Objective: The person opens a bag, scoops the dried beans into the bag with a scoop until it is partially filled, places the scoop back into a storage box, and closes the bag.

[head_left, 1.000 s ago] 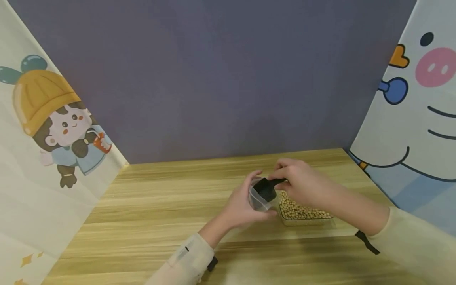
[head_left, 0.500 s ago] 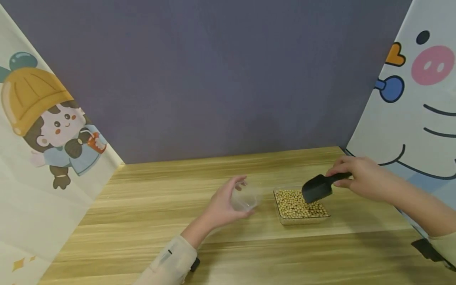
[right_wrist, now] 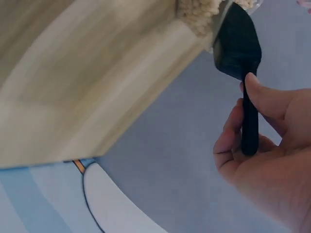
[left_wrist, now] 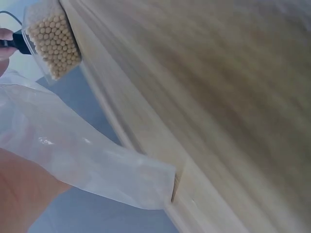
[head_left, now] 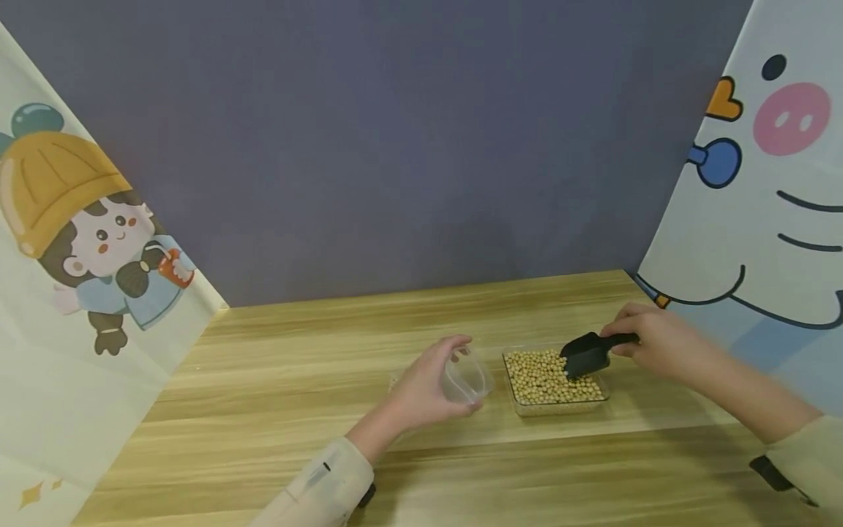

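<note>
Pinching a black scoop (head_left: 585, 359) by its handle, the right hand's (head_left: 652, 342) fingers are holding the blade's tip at the beans (head_left: 535, 377) in a clear box (head_left: 560, 410), which is standing on the surface (head_left: 263, 402). The left hand (head_left: 416, 389) is holding a clear cup (head_left: 471, 379) between fingers and thumb, near the box. No beans are showing in the cup, so transferring them is seemingly remaining undone; the box is looking well filled, and scooping is probably only beginning.

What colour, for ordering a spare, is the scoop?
The scoop is black, clearest in the right wrist view.
</note>
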### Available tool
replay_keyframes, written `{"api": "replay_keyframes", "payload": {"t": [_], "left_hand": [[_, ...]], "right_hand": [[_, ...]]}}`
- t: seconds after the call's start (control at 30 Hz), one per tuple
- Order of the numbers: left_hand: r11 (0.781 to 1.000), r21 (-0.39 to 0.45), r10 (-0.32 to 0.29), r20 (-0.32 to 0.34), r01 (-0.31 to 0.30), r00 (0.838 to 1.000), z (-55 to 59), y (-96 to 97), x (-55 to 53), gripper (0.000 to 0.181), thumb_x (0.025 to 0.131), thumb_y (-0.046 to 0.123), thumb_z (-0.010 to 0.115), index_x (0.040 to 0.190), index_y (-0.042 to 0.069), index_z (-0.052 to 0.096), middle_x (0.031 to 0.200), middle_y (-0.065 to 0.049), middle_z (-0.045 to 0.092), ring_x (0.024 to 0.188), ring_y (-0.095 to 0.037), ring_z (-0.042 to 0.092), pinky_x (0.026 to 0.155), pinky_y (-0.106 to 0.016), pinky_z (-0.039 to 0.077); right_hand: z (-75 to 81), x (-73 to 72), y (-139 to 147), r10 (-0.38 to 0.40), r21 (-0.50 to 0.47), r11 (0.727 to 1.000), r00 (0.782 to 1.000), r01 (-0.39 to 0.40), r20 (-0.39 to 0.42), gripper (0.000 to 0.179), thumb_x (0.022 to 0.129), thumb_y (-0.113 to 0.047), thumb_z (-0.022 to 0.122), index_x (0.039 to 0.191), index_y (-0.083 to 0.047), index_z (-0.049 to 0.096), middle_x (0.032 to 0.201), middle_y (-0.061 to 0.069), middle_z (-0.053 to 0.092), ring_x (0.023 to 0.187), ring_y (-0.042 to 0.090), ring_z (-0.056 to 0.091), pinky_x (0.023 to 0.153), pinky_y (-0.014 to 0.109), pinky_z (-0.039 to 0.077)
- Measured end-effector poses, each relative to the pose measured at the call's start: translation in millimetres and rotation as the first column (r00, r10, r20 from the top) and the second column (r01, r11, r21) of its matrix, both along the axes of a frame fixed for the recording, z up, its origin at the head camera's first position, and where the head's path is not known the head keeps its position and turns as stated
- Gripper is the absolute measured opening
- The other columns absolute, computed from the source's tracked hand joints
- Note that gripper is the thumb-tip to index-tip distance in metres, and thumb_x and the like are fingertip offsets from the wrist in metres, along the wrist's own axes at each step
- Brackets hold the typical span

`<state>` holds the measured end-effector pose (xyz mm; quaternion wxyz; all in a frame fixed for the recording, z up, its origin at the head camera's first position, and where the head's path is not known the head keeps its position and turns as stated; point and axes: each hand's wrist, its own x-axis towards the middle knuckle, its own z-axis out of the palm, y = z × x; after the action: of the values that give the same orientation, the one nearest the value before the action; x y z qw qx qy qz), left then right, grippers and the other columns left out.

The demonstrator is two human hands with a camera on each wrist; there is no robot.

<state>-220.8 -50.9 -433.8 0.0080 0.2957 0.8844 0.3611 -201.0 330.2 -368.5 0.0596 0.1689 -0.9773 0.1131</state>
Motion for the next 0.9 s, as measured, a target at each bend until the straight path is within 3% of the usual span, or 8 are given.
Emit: {"api": "replay_keyframes", "payload": {"t": [0.23,0.37,0.5,0.63,0.9], "left_hand": [[1.000,0.027,-0.007,0.044,0.006,0.999,5.9,-3.5,1.0,0.106,0.076,0.033,0.095,0.163,0.031,0.036,0.151,0.000,0.058,0.133,-0.027,0.059,0.093,-0.036,0.063],[0.999,0.028,-0.025,0.048,0.023,0.999,8.9,-5.2,-0.2,0.104,0.076,0.034,0.094,0.163,0.031,0.037,0.153,0.000,0.057,0.134,-0.026,0.058,0.094,-0.034,0.062],[0.999,0.024,-0.029,0.051,0.028,0.998,9.6,-6.0,-1.0,0.103,0.077,0.035,0.094,0.162,0.031,0.038,0.153,0.001,0.057,0.133,-0.025,0.059,0.091,-0.031,0.062],[0.999,0.024,-0.026,0.068,0.024,0.997,8.8,-6.3,-0.6,0.102,0.077,0.035,0.094,0.162,0.032,0.038,0.152,0.000,0.056,0.133,-0.026,0.059,0.090,-0.031,0.062],[0.999,0.014,-0.038,0.074,0.037,0.997,10.2,-7.7,-0.6,0.102,0.077,0.036,0.094,0.162,0.032,0.037,0.153,0.000,0.055,0.133,-0.025,0.058,0.090,-0.030,0.062]], "right_hand": [[-14.6,-8.5,5.7,-0.020,-0.142,0.989,0.990,0.040,0.141,0.029,0.090,-0.013,0.082,0.119,-0.009,0.080,0.115,0.013,0.074,0.100,0.034,0.071,0.072,0.040,0.057],[-22.4,-13.3,6.0,-0.014,-0.224,0.972,0.970,0.070,0.244,0.032,0.092,-0.019,0.081,0.122,-0.011,0.079,0.124,0.018,0.074,0.115,0.047,0.067,0.082,0.052,0.060],[-28.5,-16.5,4.2,-0.003,-0.285,0.953,0.941,0.105,0.339,0.038,0.094,-0.027,0.080,0.128,-0.010,0.077,0.137,0.025,0.069,0.131,0.056,0.057,0.096,0.062,0.057],[-34.0,-19.0,0.0,0.003,-0.331,0.933,0.915,0.144,0.404,0.044,0.095,-0.029,0.080,0.132,-0.008,0.074,0.144,0.028,0.064,0.135,0.058,0.053,0.099,0.061,0.056],[-43.1,-19.4,-0.8,0.005,-0.376,0.912,0.912,0.164,0.411,0.046,0.094,-0.030,0.081,0.132,-0.004,0.073,0.140,0.025,0.067,0.132,0.051,0.057,0.097,0.052,0.058]]}}
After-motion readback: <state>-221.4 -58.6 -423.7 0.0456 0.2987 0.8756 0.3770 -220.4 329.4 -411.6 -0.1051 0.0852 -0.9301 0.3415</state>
